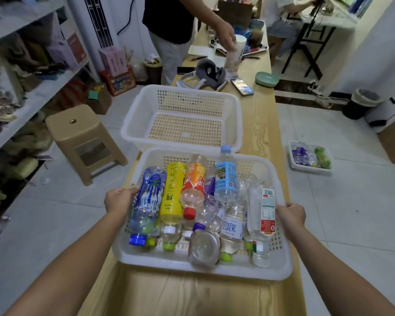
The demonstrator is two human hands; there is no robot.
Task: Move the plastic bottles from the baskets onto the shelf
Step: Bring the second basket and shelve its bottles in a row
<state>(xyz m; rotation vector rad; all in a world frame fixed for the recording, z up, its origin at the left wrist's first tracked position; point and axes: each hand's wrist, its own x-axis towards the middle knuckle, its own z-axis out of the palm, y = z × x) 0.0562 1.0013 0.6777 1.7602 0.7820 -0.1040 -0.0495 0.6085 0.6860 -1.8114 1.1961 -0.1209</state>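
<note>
A white plastic basket [160, 264] full of several plastic bottles sits on the wooden table's near end. Among them are a blue-labelled bottle [149, 197], a yellow one [172, 192], an orange one [193, 181] and a light-blue one [226, 176]. My left hand [120, 198] grips the basket's left rim. My right hand [291, 213] grips its right rim. Behind it stands a second white basket [132, 124], empty. The shelf [32, 92] runs along the left wall, crowded with goods.
A beige plastic stool [82, 137] stands on the floor left of the table. Another person [176, 26] reaches over the table's far end, near a headset [205, 74], phone [242, 86] and green case [266, 79]. A small tray [310, 171] lies on the floor at right.
</note>
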